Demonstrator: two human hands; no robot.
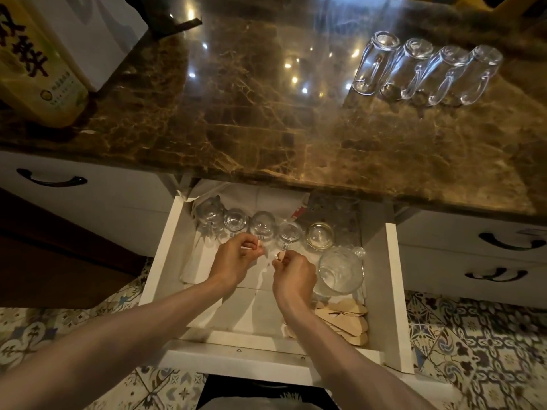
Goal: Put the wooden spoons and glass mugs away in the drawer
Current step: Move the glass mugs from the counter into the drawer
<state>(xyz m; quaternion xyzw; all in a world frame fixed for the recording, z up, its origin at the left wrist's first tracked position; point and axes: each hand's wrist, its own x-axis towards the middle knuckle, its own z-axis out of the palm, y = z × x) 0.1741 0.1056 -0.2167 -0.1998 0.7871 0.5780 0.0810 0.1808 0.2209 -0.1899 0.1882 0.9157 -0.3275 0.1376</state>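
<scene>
Head view. Open white drawer (393, 291), paper-lined: smooth, round glass mugs (236, 221) stand along its far edge, packed side by side. Left hand (236, 258) and right hand (294, 273), fingers curled, each pinch what appears to be a thin mug handle. Larger glass jug (340, 270) just beside; flat wooden spoons (346, 321) in the near right corner. Four more mugs (426, 72) lie at the veined marble tabletop's (251, 113) far right. Risk: hard glass packed close may clink, chip or topple.

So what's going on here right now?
A person's left hand and right hand are inside the open drawer, each pinching a small pale piece, too small to identify, by the row of glass mugs. Wooden spoons lie at its front right. Four more mugs lie on the counter.
</scene>
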